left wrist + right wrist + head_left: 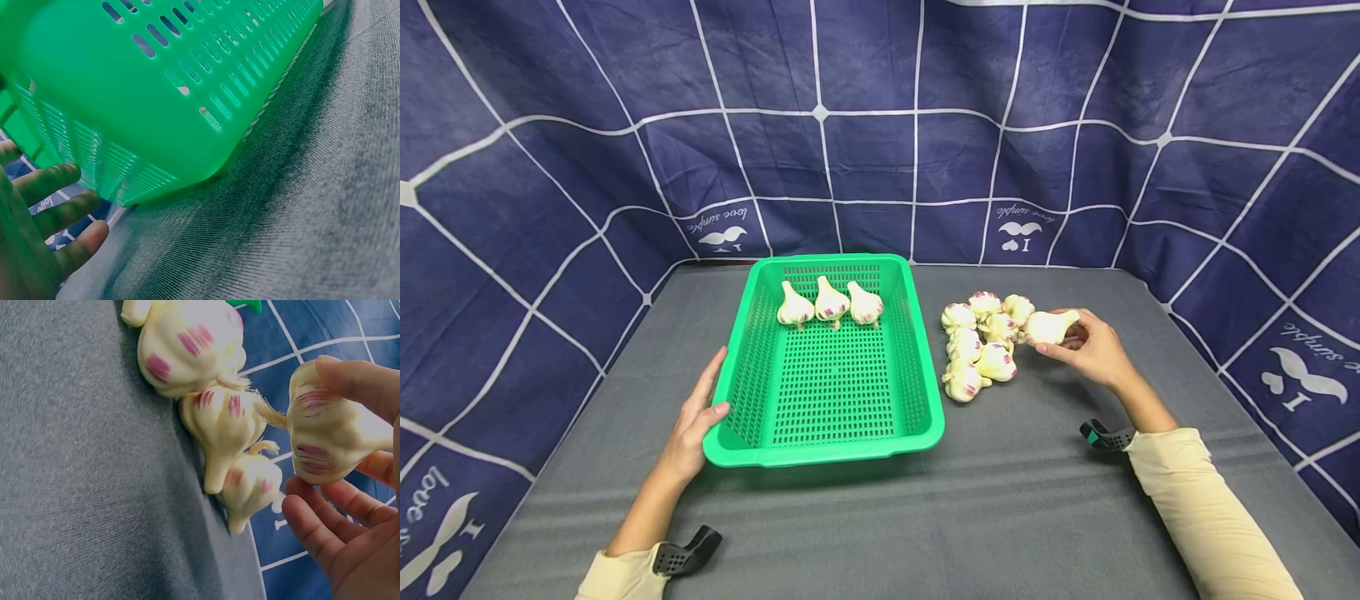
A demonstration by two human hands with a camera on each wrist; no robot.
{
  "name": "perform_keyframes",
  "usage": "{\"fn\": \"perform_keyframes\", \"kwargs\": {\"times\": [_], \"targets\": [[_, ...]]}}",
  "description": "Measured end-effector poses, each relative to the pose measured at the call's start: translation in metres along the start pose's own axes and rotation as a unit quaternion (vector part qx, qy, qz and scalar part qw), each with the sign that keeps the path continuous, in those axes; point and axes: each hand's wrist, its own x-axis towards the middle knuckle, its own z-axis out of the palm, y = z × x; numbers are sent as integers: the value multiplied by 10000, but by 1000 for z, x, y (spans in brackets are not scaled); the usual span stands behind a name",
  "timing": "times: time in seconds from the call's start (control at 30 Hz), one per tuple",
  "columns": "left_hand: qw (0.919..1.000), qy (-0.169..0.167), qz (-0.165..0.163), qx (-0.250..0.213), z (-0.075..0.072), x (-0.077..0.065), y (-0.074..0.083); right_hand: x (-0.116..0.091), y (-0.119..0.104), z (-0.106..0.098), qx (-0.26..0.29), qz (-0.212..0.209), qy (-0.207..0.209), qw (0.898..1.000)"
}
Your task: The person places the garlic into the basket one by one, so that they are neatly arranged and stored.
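Note:
In the head view my right hand (1092,350) pinches a garlic bulb (1048,327), white with purple streaks, between thumb and fingers. The right wrist view shows this bulb (322,428) raised beside the others, its stem toward the palm. More garlic bulbs (964,344) lie clustered just left of that hand. A green plastic basket (823,457) stands left of the cluster, with three garlic bulbs (831,302) in a row at its far end. My left hand (688,429) rests at the basket's left rim, thumb over the edge and fingers (69,212) extended outside the slotted wall.
A grey cloth (1000,500) covers the table. Behind and at both sides hangs a dark blue curtain (865,158) with white lines. Black wrist devices (687,552) are worn on both wrists.

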Motion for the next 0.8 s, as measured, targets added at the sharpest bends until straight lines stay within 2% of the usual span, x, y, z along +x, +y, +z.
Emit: {"fn": "perform_keyframes", "kwargs": {"times": [0.27, 0.47, 0.8], "targets": [[10000, -15, 57, 0, 0, 0, 1, 3, -5, 1, 65, -186, 45, 9998], [10000, -18, 37, -12, 0, 0, 1, 5, -11, 4, -229, -84, 128, 9996], [10000, 1, 48, -64, 1, 0, 1, 11, -25, 9, -53, -26, -67, 10000]]}}
